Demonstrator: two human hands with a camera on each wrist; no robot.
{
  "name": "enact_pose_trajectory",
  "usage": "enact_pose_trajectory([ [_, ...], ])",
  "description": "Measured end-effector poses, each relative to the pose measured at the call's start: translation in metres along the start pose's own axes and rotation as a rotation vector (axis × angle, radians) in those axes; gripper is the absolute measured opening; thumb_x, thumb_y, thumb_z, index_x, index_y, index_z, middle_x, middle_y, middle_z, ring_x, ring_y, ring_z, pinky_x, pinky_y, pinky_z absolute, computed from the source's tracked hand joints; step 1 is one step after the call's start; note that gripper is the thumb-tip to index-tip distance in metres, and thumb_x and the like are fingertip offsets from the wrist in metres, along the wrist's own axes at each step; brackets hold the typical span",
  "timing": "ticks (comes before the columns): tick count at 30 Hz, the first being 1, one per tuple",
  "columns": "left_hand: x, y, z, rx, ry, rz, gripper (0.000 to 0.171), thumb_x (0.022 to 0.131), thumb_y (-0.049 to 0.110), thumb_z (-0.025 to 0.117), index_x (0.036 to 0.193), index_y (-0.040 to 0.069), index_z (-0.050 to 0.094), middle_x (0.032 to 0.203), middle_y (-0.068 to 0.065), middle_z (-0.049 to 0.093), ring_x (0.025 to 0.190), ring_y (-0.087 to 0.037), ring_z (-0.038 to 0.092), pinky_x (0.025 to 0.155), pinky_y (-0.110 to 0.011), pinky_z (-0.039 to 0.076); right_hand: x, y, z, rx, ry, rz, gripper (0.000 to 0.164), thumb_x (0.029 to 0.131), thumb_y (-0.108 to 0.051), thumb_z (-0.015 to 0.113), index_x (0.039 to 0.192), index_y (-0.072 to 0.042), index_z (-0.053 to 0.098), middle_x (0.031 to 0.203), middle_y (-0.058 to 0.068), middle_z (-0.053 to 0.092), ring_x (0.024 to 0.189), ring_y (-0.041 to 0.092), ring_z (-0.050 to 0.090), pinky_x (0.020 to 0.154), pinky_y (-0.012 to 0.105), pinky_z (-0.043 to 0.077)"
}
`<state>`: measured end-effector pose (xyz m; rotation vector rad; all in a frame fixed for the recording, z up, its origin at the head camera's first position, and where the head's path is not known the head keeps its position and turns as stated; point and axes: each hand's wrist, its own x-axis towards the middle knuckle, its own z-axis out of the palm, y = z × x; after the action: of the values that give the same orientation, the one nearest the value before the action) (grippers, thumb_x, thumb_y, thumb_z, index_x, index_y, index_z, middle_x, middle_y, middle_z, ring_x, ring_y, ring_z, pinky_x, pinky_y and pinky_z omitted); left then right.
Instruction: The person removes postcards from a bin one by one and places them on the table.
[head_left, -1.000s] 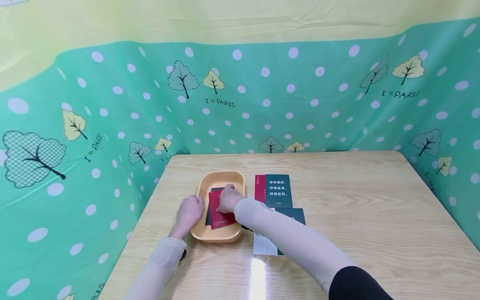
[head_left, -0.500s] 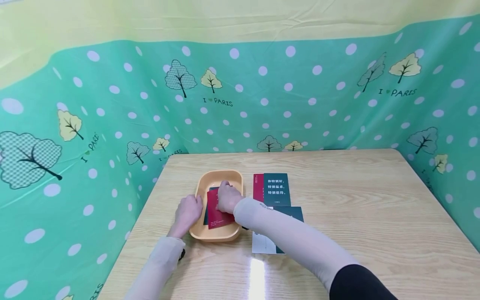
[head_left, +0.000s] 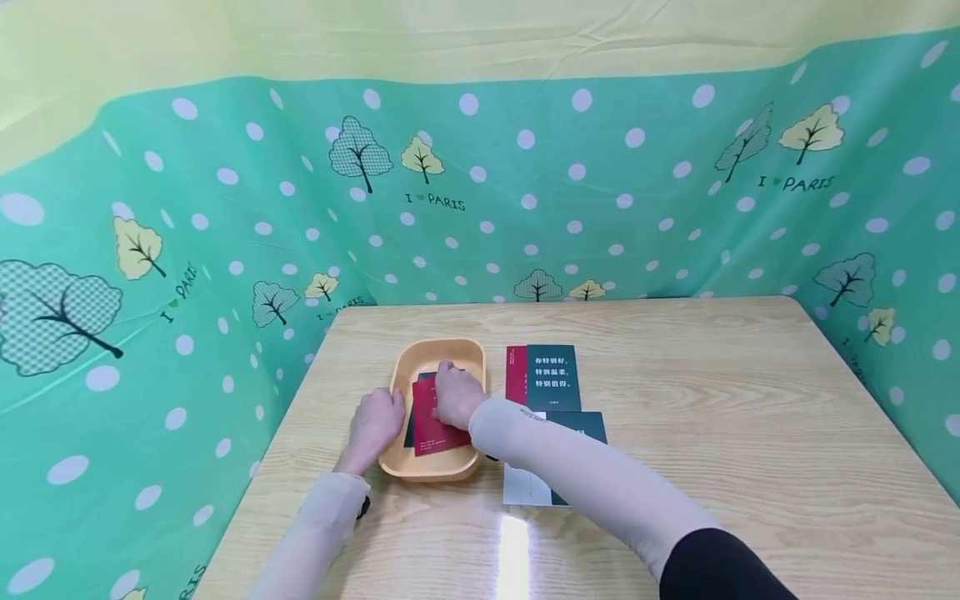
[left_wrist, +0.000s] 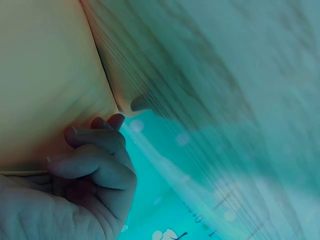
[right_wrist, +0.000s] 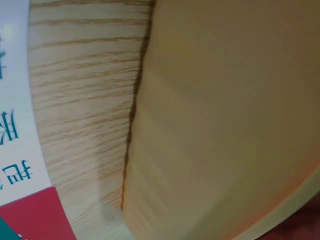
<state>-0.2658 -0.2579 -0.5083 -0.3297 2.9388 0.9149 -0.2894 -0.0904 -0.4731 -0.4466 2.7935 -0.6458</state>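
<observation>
A peach plastic tray (head_left: 431, 477) stands on the left part of the table. My left hand (head_left: 377, 423) grips its left rim; in the left wrist view the curled fingers (left_wrist: 102, 167) lie along the outer wall. Inside the tray, a red card (head_left: 431, 435) lies partly over a dark green card (head_left: 408, 433). Over the red card's upper right part is my right hand (head_left: 459, 397), back upward. Whether its fingers pinch the card or only rest on it is hidden. The right wrist view shows mostly the tray's outer wall (right_wrist: 215, 115).
Right of the tray, a dark green card with white writing (head_left: 553, 379) overlaps a red card (head_left: 516, 375). Nearer lie a white card (head_left: 527, 490) and another green card (head_left: 587, 425), partly under my right forearm. A patterned curtain (head_left: 525, 192) surrounds the wooden table (head_left: 712, 400).
My right hand has shifted slightly left over the red card, its fingertips reaching nearer the card's top. My left hand keeps its grip on the rim. The view has shifted slightly.
</observation>
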Motion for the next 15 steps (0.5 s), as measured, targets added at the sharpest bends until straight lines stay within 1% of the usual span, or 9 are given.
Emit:
enact_pose_trajectory([
  [1,0.000,0.000,0.000,-0.003,-0.003,-0.003,0.042,0.111,0.028,0.040,0.088,0.000,0.060,0.071,-0.014,0.059,0.055,-0.023,0.061,0.045,-0.032,0.052,0.000,0.001,0.000,-0.004,0.011,-0.012,0.079,0.087,-0.024,0.089,0.144,0.004,0.042,0.106,0.014,0.069,0.089,0.022,0.071,0.082,0.034,0.061],
  [4,0.000,0.000,0.000,-0.004,-0.006,-0.005,0.042,0.112,0.028,0.039,0.088,-0.001,0.061,0.071,-0.014,0.060,0.055,-0.023,0.062,0.045,-0.032,0.052,0.003,0.004,-0.001,0.014,0.032,-0.040,0.069,0.089,-0.012,0.084,0.142,0.004,0.044,0.105,0.015,0.067,0.088,0.023,0.072,0.076,0.033,0.062],
  [7,0.000,0.001,-0.001,0.005,0.003,0.006,0.043,0.111,0.027,0.039,0.087,0.000,0.061,0.070,-0.014,0.060,0.055,-0.023,0.062,0.046,-0.033,0.053,0.003,0.007,-0.005,0.103,0.024,-0.039,0.060,0.091,0.000,0.076,0.142,0.004,0.044,0.106,0.015,0.066,0.090,0.024,0.071,0.075,0.033,0.062],
  [8,0.000,0.001,-0.002,0.007,0.007,0.009,0.043,0.111,0.028,0.039,0.086,0.000,0.061,0.070,-0.014,0.060,0.055,-0.023,0.061,0.046,-0.034,0.052,0.003,0.007,-0.007,0.147,0.019,-0.029,0.060,0.091,0.002,0.074,0.143,0.003,0.044,0.105,0.015,0.065,0.090,0.025,0.071,0.074,0.033,0.062],
  [12,0.000,0.001,-0.002,0.017,0.021,0.016,0.044,0.110,0.028,0.040,0.085,0.000,0.061,0.070,-0.015,0.060,0.056,-0.025,0.062,0.047,-0.035,0.052,0.002,0.009,-0.014,0.302,0.019,0.025,0.062,0.089,0.005,0.076,0.143,0.000,0.045,0.110,0.017,0.066,0.094,0.028,0.072,0.074,0.038,0.063],
  [15,-0.001,0.000,-0.002,0.024,0.026,0.019,0.044,0.110,0.028,0.040,0.085,0.000,0.062,0.070,-0.015,0.060,0.057,-0.025,0.062,0.047,-0.036,0.052,0.002,0.010,-0.015,0.342,0.027,0.047,0.066,0.089,0.006,0.076,0.146,0.000,0.043,0.118,0.020,0.065,0.099,0.031,0.072,0.076,0.040,0.063],
])
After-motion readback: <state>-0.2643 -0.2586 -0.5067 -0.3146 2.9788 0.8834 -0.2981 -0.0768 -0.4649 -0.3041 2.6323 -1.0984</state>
